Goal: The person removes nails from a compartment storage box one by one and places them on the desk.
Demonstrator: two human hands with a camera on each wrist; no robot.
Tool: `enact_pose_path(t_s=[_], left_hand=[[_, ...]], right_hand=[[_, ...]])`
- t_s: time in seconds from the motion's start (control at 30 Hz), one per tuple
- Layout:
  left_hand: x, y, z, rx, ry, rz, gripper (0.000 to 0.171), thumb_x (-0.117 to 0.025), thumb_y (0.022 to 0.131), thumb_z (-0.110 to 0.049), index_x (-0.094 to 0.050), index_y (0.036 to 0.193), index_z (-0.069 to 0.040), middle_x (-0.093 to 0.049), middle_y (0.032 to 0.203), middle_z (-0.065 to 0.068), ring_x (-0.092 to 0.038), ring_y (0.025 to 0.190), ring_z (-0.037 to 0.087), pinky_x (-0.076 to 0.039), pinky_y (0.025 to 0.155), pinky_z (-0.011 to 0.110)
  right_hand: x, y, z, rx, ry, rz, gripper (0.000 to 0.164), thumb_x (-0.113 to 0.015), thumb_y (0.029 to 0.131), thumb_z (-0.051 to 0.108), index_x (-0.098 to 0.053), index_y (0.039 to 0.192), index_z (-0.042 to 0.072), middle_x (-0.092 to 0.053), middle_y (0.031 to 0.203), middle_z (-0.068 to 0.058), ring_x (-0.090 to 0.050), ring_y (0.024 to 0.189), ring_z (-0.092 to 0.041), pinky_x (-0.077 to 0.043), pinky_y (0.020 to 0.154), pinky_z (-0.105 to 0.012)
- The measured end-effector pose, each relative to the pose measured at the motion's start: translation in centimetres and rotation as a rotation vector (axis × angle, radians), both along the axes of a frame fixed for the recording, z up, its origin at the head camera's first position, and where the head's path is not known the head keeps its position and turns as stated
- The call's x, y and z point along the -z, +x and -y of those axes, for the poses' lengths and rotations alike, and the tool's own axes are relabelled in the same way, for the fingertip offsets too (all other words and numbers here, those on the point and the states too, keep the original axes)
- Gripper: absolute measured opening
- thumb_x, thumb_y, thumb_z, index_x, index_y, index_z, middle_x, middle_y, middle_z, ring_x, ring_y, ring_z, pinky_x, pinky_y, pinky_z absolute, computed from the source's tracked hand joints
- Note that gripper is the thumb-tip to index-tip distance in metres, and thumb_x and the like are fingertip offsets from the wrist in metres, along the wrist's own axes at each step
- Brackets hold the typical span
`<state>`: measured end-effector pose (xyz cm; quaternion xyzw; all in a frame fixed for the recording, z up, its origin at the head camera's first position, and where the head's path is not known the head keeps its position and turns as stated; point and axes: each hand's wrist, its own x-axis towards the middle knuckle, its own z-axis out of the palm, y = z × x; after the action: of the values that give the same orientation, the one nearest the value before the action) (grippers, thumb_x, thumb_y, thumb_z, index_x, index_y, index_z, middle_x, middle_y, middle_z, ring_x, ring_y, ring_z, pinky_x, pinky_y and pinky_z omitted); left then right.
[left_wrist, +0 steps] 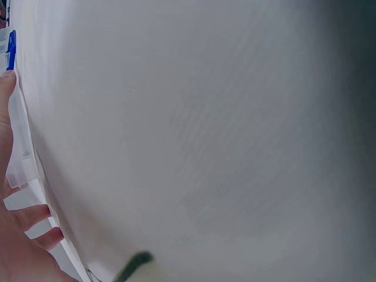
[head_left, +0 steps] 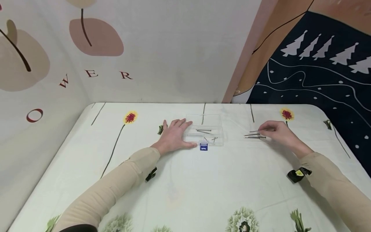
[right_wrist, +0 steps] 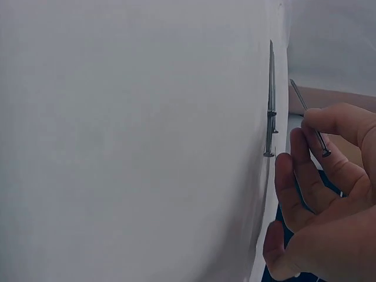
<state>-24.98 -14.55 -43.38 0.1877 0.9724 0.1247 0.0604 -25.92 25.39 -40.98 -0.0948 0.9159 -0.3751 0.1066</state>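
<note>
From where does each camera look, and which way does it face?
Head: worn on the head, facing forward and down at the table; both sleeved arms, the left hand and the right hand show.
Left wrist: worn there, facing that hand's work; its thumb, fingers and the clear box with its blue clasp appear at the left edge.
Right wrist: worn there, facing that hand's work; the hand shows, pinching a nail near loose nails.
Shared: head and right wrist views both show this nail and the loose nails.
</note>
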Motion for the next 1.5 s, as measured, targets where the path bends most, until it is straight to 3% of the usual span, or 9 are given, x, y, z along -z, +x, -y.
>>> enact_pose_path(t_s=[0.13,0.53,0.9,1.1,1.3,1.5], left_hand=[[0.0,0.0,0.0,0.002,-0.002,-0.004,0.098,-0.063,0.074,-0.073,-0.035,0.151,-0.021,-0.029,0.155,0.011,-0.026,0.139,0.035,-0.005,0.105,0.072],[0.0,0.0,0.0,0.002,-0.012,-0.007,0.098,-0.063,0.074,-0.073,-0.035,0.151,-0.021,-0.028,0.155,0.01,-0.026,0.139,0.035,-0.006,0.104,0.072],[0.0,0.0,0.0,0.008,-0.007,-0.006,0.097,-0.063,0.074,-0.073,-0.035,0.151,-0.02,-0.029,0.155,0.011,-0.026,0.139,0.035,-0.006,0.104,0.073],[-0.1,0.1,0.0,0.007,-0.005,-0.012,0.098,-0.064,0.074,-0.073,-0.035,0.151,-0.02,-0.029,0.155,0.011,-0.027,0.139,0.036,-0.007,0.104,0.073],[0.1,0.1,0.0,0.005,-0.002,-0.009,0.097,-0.063,0.074,-0.073,-0.035,0.151,-0.02,-0.029,0.155,0.011,-0.026,0.139,0.035,-0.006,0.104,0.073],[0.0,0.0,-0.1,0.007,-0.007,-0.016,0.097,-0.063,0.074,-0.073,-0.035,0.151,-0.02,-0.029,0.155,0.011,-0.026,0.139,0.035,-0.007,0.105,0.072]], right_hand=[[0.3,-0.1,-0.3,-0.02,0.001,0.009,0.023,-0.065,0.093,0.015,-0.067,0.107,-0.003,-0.065,0.106,-0.015,-0.056,0.086,-0.014,-0.045,0.071,-0.021],[0.5,-0.2,-0.5,-0.055,0.001,0.003,0.019,-0.065,0.092,0.012,-0.068,0.106,-0.002,-0.066,0.104,-0.014,-0.056,0.087,-0.014,-0.045,0.073,-0.02],[0.4,-0.1,-0.5,-0.029,0.01,-0.003,0.02,-0.062,0.094,0.012,-0.067,0.108,-0.002,-0.064,0.109,-0.017,-0.056,0.09,-0.017,-0.045,0.072,-0.023],[-0.3,-0.2,0.3,0.012,-0.025,-0.008,0.025,-0.059,0.097,0.017,-0.065,0.113,-0.002,-0.06,0.117,-0.018,-0.053,0.1,-0.021,-0.043,0.078,-0.028],[-0.4,-0.6,1.6,-0.032,-0.064,-0.049,0.024,-0.059,0.097,0.015,-0.066,0.111,-0.003,-0.061,0.115,-0.019,-0.054,0.1,-0.018,-0.043,0.077,-0.019],[-0.6,-0.8,3.4,-0.062,-0.111,-0.058,0.023,-0.058,0.097,0.012,-0.065,0.111,-0.003,-0.062,0.114,-0.018,-0.055,0.102,-0.021,-0.043,0.08,-0.019]])
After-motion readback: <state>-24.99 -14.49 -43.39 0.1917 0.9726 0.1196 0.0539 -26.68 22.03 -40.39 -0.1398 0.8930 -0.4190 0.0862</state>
